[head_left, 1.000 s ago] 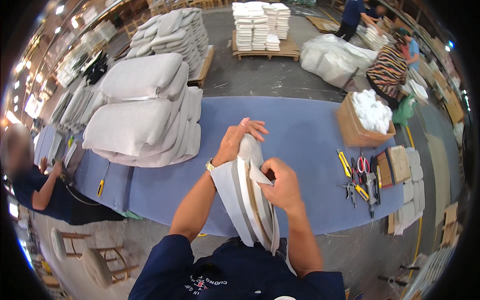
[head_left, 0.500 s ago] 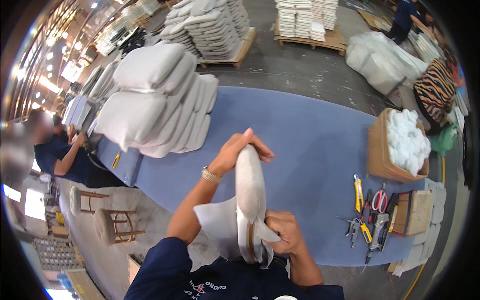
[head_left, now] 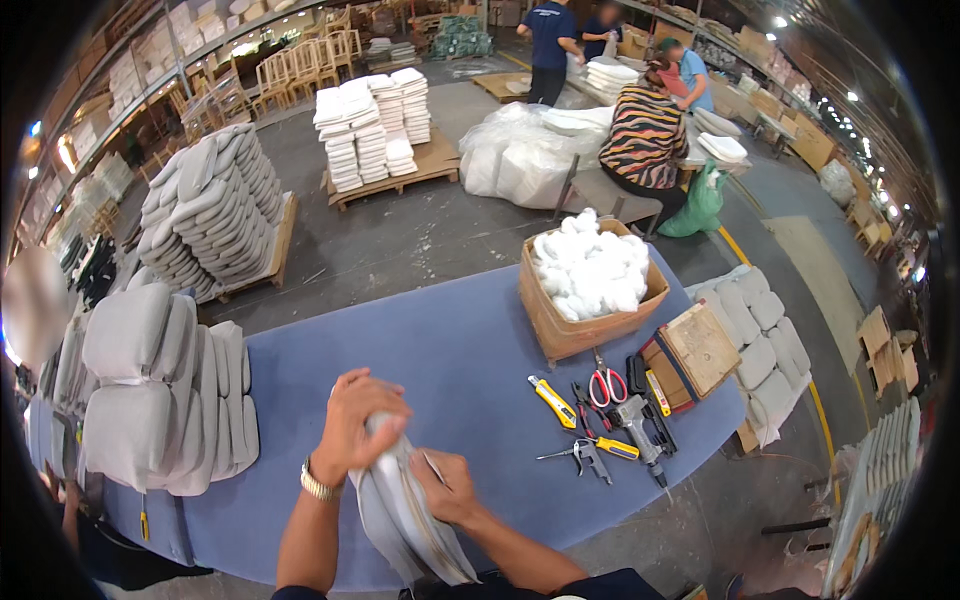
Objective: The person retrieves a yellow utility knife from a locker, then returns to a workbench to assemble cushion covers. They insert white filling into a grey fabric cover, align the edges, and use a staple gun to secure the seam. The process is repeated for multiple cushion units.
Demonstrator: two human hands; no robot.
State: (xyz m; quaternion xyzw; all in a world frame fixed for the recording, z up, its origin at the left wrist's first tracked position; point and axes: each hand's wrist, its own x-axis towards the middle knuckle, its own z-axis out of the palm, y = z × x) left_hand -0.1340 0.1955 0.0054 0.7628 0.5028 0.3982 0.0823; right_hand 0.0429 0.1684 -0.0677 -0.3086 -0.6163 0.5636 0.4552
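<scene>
A light grey padded seat cushion (head_left: 400,515) stands on its edge at the table's front, against my body. Its fabric cover hangs partly loose, and a brownish strip runs along the edge facing me. My left hand (head_left: 355,425), with a watch at the wrist, is wrapped over the cushion's far end, thumb on the near side and fingers beyond. The fingers of my right hand (head_left: 447,487) are closed on the cover's flap at the cushion's right side. Exactly what lies under those fingertips is partly hidden.
Stacked grey cushions (head_left: 170,400) stand at left. On the right are a cardboard box (head_left: 565,335) of white stuffing, a yellow cutter (head_left: 552,401), red-handled scissors (head_left: 606,386), a pneumatic tool (head_left: 640,435), a blow gun (head_left: 590,460) and a wooden box (head_left: 700,350). Co-workers sit and stand beyond.
My view has swung to the right. The cushion now leans farther from me at its top, and my right hand has moved up toward its far end, closer to my left.
</scene>
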